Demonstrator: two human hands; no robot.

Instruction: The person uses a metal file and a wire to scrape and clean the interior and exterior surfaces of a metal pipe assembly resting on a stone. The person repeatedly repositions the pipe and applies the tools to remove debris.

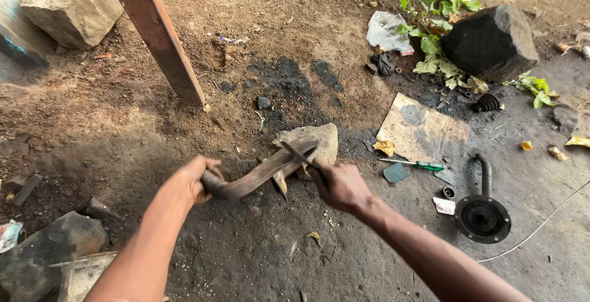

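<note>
Gripping one end of a long, curved, rusty metal bar (258,177), the left hand (195,181) is closed tight around it, low over the dirt ground (246,253). The bar runs up and to the right, its far end resting on a pale flat stone (316,139) that sits in the soil at the middle of the view. The right hand (339,185) is closed around a thin dark tool (301,154) (a rod or chisel, too slim to tell which) whose tip meets the bar just at the stone.

Around the work lies much clutter. A slanted reddish wooden post (157,31) stands into the ground beyond the left hand, with a big pale rock (70,3) further left. Right of the stone lies a piece of cardboard (424,133), and just beside it a green-handled screwdriver (415,165). Near the right forearm sits a round black metal hub (482,218) with a bent pipe (483,173) above it. Further off are a large black block (491,40), green leafy weeds (439,0), a crumpled plastic bag (386,31) and a small ribbed rubber boot (487,103). Dark rocks (49,246) crowd the lower left corner, close under the left arm.
</note>
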